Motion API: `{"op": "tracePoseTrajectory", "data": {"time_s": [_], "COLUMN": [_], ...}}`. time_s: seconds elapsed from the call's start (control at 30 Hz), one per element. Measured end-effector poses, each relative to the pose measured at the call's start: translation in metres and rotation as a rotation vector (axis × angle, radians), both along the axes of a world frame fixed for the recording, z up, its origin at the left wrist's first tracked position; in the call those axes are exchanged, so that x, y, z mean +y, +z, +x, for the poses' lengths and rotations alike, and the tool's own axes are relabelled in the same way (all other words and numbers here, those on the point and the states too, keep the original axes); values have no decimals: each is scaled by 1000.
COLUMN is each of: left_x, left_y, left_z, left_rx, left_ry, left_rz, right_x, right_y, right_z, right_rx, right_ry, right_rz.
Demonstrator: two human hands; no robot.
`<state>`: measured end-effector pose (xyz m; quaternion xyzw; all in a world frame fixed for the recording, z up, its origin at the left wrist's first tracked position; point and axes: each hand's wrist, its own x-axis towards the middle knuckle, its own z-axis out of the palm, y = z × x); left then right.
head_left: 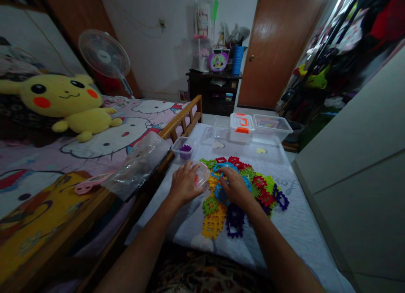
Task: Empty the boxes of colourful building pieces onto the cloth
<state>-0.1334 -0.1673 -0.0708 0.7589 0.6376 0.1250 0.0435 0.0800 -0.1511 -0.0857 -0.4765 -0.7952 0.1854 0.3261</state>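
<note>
My left hand [183, 184] is closed on the edge of a small clear plastic container [204, 174], which is tilted and has something red in it. Just to its right, my right hand [236, 187] is over the blue toothed plastic pieces [221, 194], thumb and fingers apart; whether it touches them is hard to see. Around them spreads a cluster of toothed interlocking pieces: yellow ones [213, 221], green ones [210, 205], red ones [265, 197] and dark purple ones [234, 221]. Part of the cluster is hidden under my right hand and forearm.
A clear tub [177, 148] with purple pieces [185, 149] stands at the left edge. Farther back are a lidded box with orange clips [242, 128] and an open clear bin [274, 130]. A wooden bed rail [177, 130] and a plastic bag [139, 164] lie left; a white cabinet [357, 166] stands right.
</note>
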Motion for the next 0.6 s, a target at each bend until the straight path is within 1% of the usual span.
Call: {"op": "tracePoseTrajectory", "data": {"time_s": [0.1,0.17,0.23,0.3,0.37,0.43,0.5,0.53,0.6], "left_x": [-3,-6,-11,-16,-22,-27,-29,-30,-29], "left_y": [-6,-9,-11,-13,-15,-16,-18,-19,-21], "left_z": [4,-1,-11,-23,-33,-39,-39,-38,-36], "left_rx": [-41,-64,-109,-166,-228,-308,-412,-471,-600], "left_ry": [-68,-47,37,172,315,401,425,426,424], "left_rz": [57,122,200,247,199,44,-102,-133,-117], "right_x": [9,15,22,28,35,41,46,48,49], "right_y": [8,14,21,26,27,25,22,20,18], "right_z": [-12,-18,-24,-31,-38,-47,-56,-59,-62], "right_rx": [-9,-37,-84,-137,-186,-225,-246,-249,-251], "right_ry": [1,-6,-9,-16,-27,-34,-35,-36,-42], "right_rz": [-59,-101,-141,-174,-199,-229,-259,-269,-275]}}
